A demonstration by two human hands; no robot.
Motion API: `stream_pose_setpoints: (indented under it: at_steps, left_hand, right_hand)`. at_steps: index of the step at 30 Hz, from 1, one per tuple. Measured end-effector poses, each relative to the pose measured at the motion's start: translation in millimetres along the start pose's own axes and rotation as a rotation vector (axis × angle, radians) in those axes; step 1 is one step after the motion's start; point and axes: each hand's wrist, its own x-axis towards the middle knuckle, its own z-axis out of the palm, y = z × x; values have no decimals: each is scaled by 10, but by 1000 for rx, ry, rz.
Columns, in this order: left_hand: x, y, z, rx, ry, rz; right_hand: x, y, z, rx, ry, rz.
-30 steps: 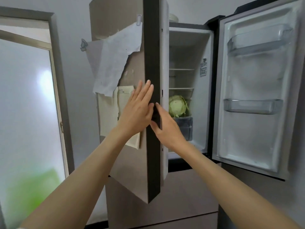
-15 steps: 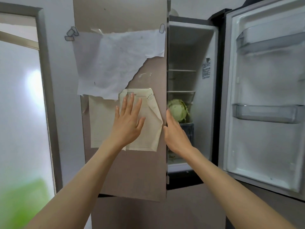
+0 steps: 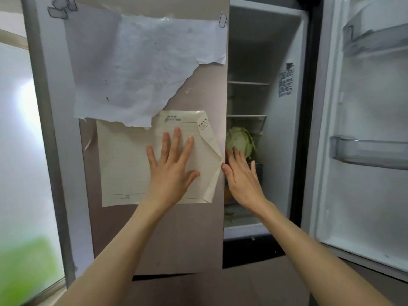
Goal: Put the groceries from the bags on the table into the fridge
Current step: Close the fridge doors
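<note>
The fridge's left door (image 3: 198, 239) faces me, nearly flush with the fridge front. My left hand (image 3: 170, 171) lies flat on it with spread fingers, over a cream paper (image 3: 123, 164) stuck to the door. My right hand (image 3: 242, 175) is open at the door's right edge, fingers pointing into the fridge. Behind it a green cabbage (image 3: 240, 140) sits on a lower shelf inside the fridge (image 3: 265, 62). The right door (image 3: 364, 129) stands wide open. No bags or table are in view.
A torn white sheet (image 3: 136, 67) hangs from a clip (image 3: 222, 19) on the left door. The right door has two clear bins (image 3: 371, 151), both bare. A grey door frame (image 3: 46, 129) and frosted glass (image 3: 15, 140) stand at the left.
The left door has swung from edge-on to almost closed. My left hand moved from its edge onto its front face, and my right hand stayed by the edge.
</note>
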Motion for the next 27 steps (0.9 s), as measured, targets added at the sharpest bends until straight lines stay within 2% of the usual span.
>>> stream_pose_setpoints:
  at_steps: [14,18,21,27]
  left_hand:
    - [55,53,81,104,17,-51]
    - [77,120,22,139,-42,-80]
    - [126,176,-37,148,-147,-122]
    - [118,171,-173,80,-225,-133]
  right_hand:
    - [174,109,-24,11,-74,75]
    - [210,49,-90,88,-103,172]
    - [269,-46,-106,187,-92,302]
    - [147,-37,-55,235,-86,272]
